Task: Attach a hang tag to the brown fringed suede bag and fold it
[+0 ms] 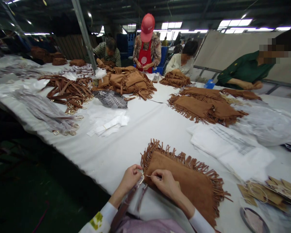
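Note:
A brown fringed suede bag (181, 174) lies flat on the table in front of me, its fringe running along the far and right edges. My left hand (131, 177) is closed at the bag's left corner, pinching the metal clasp (142, 178) of a brown strap (123, 207) that runs down toward my lap. Over the bag's left part, my right hand (167, 183) is closed in a pinch. A thin pale string (148, 176) shows at its fingertips, pointing at the clasp. A short strap end (142, 195) hangs just below the clasp.
Brown straps (65, 90), plastic-wrapped straps (48, 111) and white slips (109, 124) lie left. Fringed bags (196, 105) and a bag pile (126, 81) sit farther back. White bags (228, 149), cardboard tags (274, 194) and a round dish (254, 220) are right. Several people work across the table.

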`<state>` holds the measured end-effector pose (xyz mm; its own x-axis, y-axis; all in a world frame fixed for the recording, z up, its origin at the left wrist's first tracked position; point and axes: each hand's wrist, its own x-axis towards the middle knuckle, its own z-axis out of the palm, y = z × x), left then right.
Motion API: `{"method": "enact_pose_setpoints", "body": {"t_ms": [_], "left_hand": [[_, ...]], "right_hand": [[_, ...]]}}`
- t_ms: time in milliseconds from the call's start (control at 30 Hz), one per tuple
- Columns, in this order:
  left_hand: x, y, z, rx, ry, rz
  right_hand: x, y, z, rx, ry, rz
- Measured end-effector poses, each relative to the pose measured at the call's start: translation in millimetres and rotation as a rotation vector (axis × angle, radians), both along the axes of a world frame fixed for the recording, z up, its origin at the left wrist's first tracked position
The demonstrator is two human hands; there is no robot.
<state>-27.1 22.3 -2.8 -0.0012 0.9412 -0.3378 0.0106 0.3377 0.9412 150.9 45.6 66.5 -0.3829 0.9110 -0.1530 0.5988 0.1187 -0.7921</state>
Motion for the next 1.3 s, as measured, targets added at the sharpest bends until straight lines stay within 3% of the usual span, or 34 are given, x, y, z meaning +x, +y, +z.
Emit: {"method": "enact_pose_setpoints", "body": {"t_ms": [167, 400, 800, 1100, 1300], "left_hand": [[-6, 2, 5.4, 0.142, 0.128, -0.063], [-10, 5, 13.1, 0.206, 0.227, -0.127], [-12, 9, 7.9, 0.135, 0.227, -0.14], [-20, 21, 10.8, 0.038, 0.332, -0.457], [-15, 19, 18.5, 0.075, 0.446, -0.417]], "right_hand": [[-6, 6, -3.4, -0.168, 0.133, -0.075], [-9, 10, -21.3, -0.193, 0.131, -0.103], [-21, 2, -31.7, 0.067, -0.051, -0.005], [-17, -6, -41.1, 0.12, 0.005, 0.02], [-15, -7, -42.2, 0.138, 0.022, 0.026]]}}
